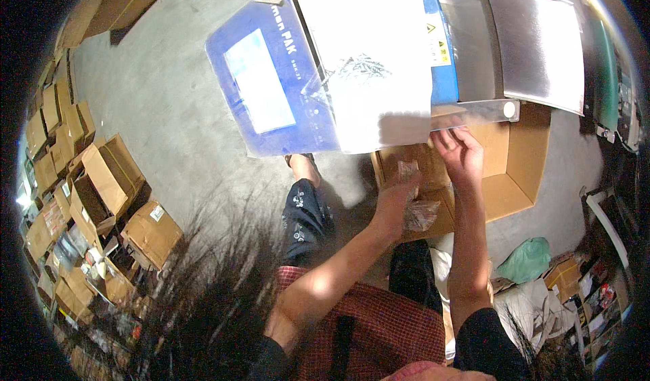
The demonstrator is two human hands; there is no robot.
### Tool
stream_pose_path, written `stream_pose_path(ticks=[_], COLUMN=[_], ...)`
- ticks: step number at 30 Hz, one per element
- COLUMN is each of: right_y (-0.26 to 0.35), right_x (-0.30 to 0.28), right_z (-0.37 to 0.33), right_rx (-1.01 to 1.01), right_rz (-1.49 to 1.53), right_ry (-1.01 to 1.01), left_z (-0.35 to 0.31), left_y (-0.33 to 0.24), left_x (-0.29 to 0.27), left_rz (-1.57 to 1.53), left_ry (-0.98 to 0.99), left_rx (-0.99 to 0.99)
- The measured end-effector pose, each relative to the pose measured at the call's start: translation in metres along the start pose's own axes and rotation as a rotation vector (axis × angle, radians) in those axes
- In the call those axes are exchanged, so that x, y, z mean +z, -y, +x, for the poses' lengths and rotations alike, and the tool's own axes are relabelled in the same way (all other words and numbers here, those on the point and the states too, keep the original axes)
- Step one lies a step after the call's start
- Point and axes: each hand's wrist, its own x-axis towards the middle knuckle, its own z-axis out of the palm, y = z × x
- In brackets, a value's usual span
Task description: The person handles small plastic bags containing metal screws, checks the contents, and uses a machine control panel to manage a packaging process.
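A blue and white machine (277, 83) stands before me, with a bright white top and a clear strip (484, 115) along its near edge. My right hand (462, 156) reaches up to this strip, its fingers bent at the edge; whatever they pinch is hidden. Lower and to the left, my left hand (399, 201) is smeared by motion. Crumpled clear plastic (421, 216) shows on both sides of its closed fingers. Below the machine, an open cardboard box (528, 157) lies under both hands.
A curved silver metal panel (538, 49) adjoins the machine on the right. Cardboard cartons (101, 178) pile up at the left, and another carton (118, 5) stands at the far left. A teal bag (525, 259) and white sacks (531, 310) lie near my right side.
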Motion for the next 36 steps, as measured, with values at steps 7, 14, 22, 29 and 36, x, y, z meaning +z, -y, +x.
stream_pose_path(ticks=[7,14,22,29,36], right_y=[-0.013,-0.01,-0.007,-0.009,-0.034], right_x=[0.005,-0.011,-0.006,-0.007,-0.071], right_z=[0.012,0.013,0.014,0.009,0.055], right_rx=[0.06,0.155,0.162,0.205,0.105], right_rz=[0.122,0.142,0.144,0.188,0.273], right_ry=[0.004,0.071,0.052,0.105,0.685], left_z=[-0.006,0.011,0.012,0.014,0.019], left_y=[-0.021,0.006,0.023,0.017,0.015], left_x=[0.015,0.002,-0.009,-0.015,-0.005], left_rz=[0.197,0.237,0.007,0.359,0.588], left_ry=[0.003,0.112,0.186,0.16,0.017], left_rx=[-0.106,-0.091,-0.218,-0.176,0.302])
